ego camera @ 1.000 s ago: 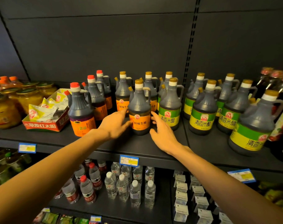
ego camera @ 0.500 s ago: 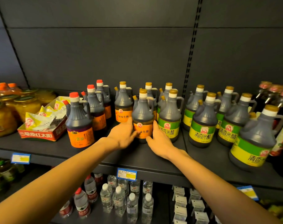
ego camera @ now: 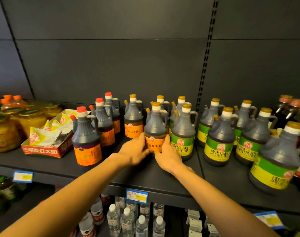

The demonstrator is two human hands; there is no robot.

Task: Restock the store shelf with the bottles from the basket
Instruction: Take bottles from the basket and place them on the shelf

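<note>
The left hand (ego camera: 134,150) and right hand (ego camera: 168,153) cup the orange-labelled bottle (ego camera: 155,129) from either side, fingers half curled against its label in a two-handed grip. It stands upright mid-shelf (ego camera: 145,175), back from the front edge, just beside a green-labelled bottle (ego camera: 183,134).

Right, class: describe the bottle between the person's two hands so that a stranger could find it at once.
Start at the dark middle shelf and find the row of dark handled jugs. Near the centre, both hands, left hand and right hand, press the sides of one orange-label bottle. It stands forward of its orange-labelled twin, its cap is yellow, not red, and the jugs to its right wear green labels.
</note>
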